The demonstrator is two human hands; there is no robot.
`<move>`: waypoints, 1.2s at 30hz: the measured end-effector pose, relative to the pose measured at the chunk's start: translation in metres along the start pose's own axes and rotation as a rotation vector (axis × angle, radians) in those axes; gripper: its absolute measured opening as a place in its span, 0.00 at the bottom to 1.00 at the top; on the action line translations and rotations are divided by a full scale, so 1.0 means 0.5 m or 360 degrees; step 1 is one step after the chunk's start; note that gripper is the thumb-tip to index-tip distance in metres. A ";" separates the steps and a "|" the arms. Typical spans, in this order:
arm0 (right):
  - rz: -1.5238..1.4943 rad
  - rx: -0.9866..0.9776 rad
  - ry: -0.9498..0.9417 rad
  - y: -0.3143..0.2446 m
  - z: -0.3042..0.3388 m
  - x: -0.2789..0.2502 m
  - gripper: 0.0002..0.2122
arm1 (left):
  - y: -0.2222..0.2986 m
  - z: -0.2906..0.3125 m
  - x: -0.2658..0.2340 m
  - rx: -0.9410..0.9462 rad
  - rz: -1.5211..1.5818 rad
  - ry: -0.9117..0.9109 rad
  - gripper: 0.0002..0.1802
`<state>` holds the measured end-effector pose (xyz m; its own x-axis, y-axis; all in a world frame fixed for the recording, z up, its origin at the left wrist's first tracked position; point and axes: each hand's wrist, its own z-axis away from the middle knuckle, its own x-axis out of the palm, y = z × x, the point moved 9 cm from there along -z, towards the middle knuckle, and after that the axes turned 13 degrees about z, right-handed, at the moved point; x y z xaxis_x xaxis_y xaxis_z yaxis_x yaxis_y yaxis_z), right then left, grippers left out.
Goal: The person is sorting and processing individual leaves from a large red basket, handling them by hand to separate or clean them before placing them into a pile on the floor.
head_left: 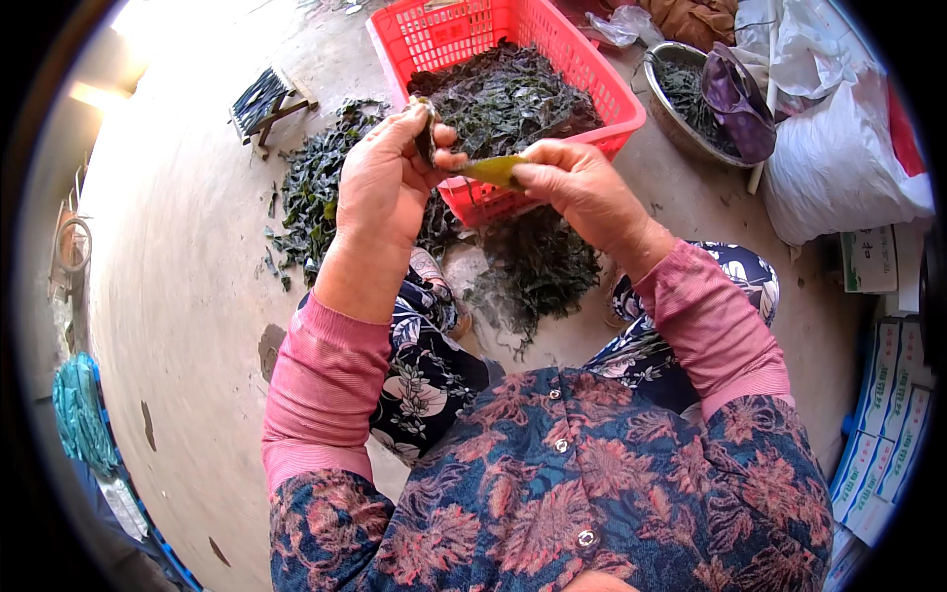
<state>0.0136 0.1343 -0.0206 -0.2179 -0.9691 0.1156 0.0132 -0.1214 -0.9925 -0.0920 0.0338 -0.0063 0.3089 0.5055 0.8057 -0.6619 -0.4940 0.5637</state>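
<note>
My right hand pinches one end of a yellow-green strip of kelp between thumb and fingers. The strip's other end reaches the fingertips of my left hand. Between the thumb and fingers of that left hand a dark, curled piece of kelp stands up. Both hands are raised in front of a red plastic basket, which holds a heap of dark dried kelp. Below the hands, a bunch of stringy dark kelp lies on the floor between my feet.
Loose dark kelp leaves spread left of the basket, near a small folding stool. At the right are a metal basin of dark shreds, a dark purple bag, a white sack and stacked boxes.
</note>
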 end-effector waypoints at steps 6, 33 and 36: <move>0.0236 -0.0461 0.0191 -0.091 -0.007 -0.017 0.05 | -0.030 0.031 0.039 -0.0292 -0.0595 -0.0187 0.05; 0.0305 -0.0137 -0.0254 -0.060 -0.018 0.036 0.08 | -0.038 0.051 0.028 -0.0069 -0.0712 0.0017 0.10; 0.0274 -0.0062 -0.0287 -0.055 -0.020 0.041 0.07 | -0.044 0.051 0.035 -0.0135 -0.0612 -0.0075 0.09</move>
<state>-0.0010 0.1201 0.0086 -0.0382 -0.9978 -0.0535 -0.0031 0.0536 -0.9986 -0.0546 0.0356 -0.0001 0.5748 0.6085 0.5471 -0.5453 -0.2137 0.8106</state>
